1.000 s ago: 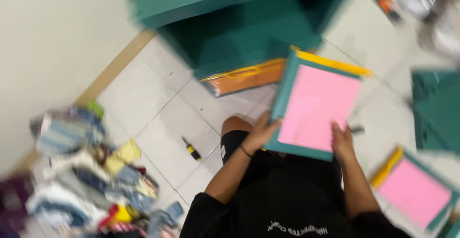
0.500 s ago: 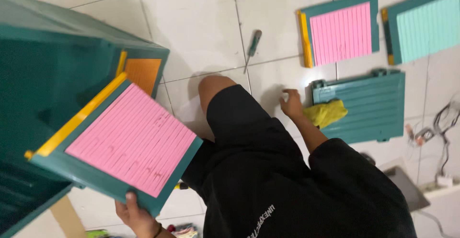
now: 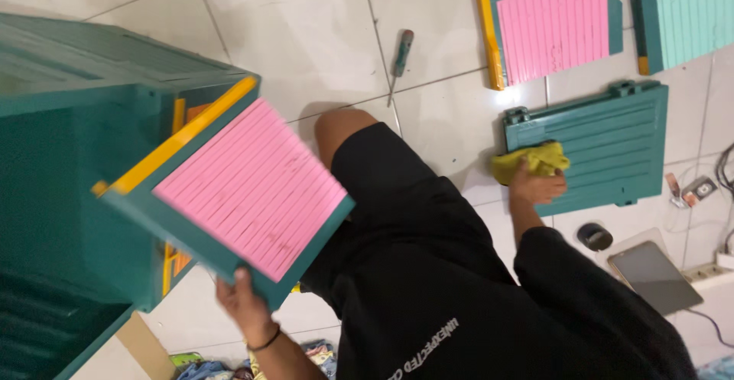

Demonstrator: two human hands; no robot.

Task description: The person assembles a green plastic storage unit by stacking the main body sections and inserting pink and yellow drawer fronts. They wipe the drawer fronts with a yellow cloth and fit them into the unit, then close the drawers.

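Green cabinet (image 3: 69,196) is seen at 9 o'clock, lying open on the tiled floor (image 3: 306,28). A pink drawer front (image 3: 245,189) with a yellow strip is held up against the cabinet's open side, tilted; its lower edge is pinched by the left hand (image 3: 243,300) at 7 o'clock, grip clenched on the green frame. The front is not seated in the cabinet; whether its far edge touches the cabinet cannot be told.

A screwdriver (image 3: 400,53) is left untouched at 12 o'clock, well apart from both hands. At 3 o'clock a yellow cloth (image 3: 531,160) is pressed by the right hand (image 3: 535,187) onto the near edge of a green slatted panel (image 3: 604,147) that lies flat; the grip appears closed on the cloth, though fingers are partly hidden.

At 1 o'clock a second pink front (image 3: 554,24) and a pale teal front (image 3: 692,13) are laid side by side on the floor, not mounted.

Open tile is left between knee and screwdriver. At 4 o'clock room is tightened by a dark tablet (image 3: 654,273) and cables (image 3: 722,173).
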